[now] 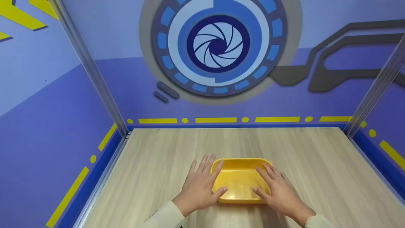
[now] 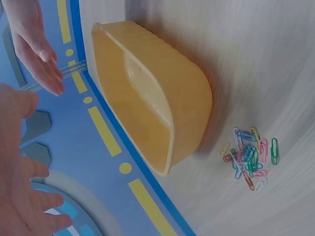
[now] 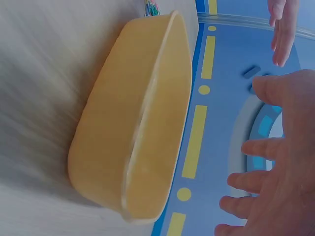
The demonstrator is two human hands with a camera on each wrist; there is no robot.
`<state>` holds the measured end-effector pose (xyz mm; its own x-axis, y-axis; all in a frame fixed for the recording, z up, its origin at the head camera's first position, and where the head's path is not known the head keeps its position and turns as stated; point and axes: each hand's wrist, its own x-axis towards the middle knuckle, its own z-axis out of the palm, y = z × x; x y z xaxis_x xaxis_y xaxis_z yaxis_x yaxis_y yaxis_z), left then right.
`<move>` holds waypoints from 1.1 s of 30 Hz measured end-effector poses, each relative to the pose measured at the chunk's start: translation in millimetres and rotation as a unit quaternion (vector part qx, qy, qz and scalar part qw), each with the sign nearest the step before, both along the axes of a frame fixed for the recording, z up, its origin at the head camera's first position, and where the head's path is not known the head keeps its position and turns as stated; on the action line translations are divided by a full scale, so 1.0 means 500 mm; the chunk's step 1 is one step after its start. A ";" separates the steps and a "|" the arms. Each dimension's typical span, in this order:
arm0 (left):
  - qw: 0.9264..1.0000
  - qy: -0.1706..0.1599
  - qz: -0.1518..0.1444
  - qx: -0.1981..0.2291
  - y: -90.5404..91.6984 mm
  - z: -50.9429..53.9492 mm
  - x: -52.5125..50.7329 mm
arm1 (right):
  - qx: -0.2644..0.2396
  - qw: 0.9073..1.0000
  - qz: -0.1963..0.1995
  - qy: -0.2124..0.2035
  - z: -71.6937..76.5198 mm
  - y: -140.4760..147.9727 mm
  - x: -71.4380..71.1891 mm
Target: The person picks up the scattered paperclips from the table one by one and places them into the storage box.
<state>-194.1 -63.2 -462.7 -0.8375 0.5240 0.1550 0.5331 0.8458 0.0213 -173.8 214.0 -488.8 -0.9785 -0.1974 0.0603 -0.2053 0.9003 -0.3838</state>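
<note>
A yellow plastic basin (image 1: 239, 183) with rounded corners stands on the wooden table between my hands. My left hand (image 1: 199, 185) hovers by its left rim, fingers spread and fairly straight. Over the right rim is my right hand (image 1: 278, 190), its fingers also spread and slightly bent. Both wrist views show the hands apart from the basin (image 2: 182, 83), gripping nothing. A small pile of colored paper clips (image 2: 252, 160) lies on the table beside the basin in the left wrist view. In the head view the left hand hides that pile.
The wood-grain tabletop (image 1: 152, 158) is bounded by a blue printed back wall (image 1: 123, 91) and side walls. Metal corner posts (image 1: 91, 63) stand at the back left and back right.
</note>
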 end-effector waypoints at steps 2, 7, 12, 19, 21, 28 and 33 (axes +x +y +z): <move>1.000 -0.003 -0.003 0.001 -0.004 -0.005 0.000 | -0.001 1.000 -0.007 -0.002 -0.007 0.007 0.001; 0.999 -0.031 0.006 0.007 -0.012 -0.017 -0.002 | 0.001 1.000 -0.023 0.005 -0.029 0.026 0.005; 0.999 -0.041 0.018 -0.002 -0.020 -0.033 -0.003 | 0.001 0.999 -0.046 -0.011 -0.050 0.045 0.007; 0.999 -0.043 0.025 0.000 -0.023 -0.048 -0.004 | -0.010 0.997 -0.070 -0.035 -0.067 0.070 0.006; 0.999 -0.042 0.029 0.001 -0.027 -0.051 -0.003 | -0.015 0.997 -0.071 -0.037 -0.070 0.073 0.005; 0.999 -0.034 0.026 0.004 -0.043 -0.063 0.001 | -0.024 0.996 -0.078 -0.047 -0.083 0.079 0.007; 0.999 -0.040 0.029 0.004 -0.051 -0.071 0.001 | -0.021 0.993 -0.089 -0.071 -0.094 0.083 0.001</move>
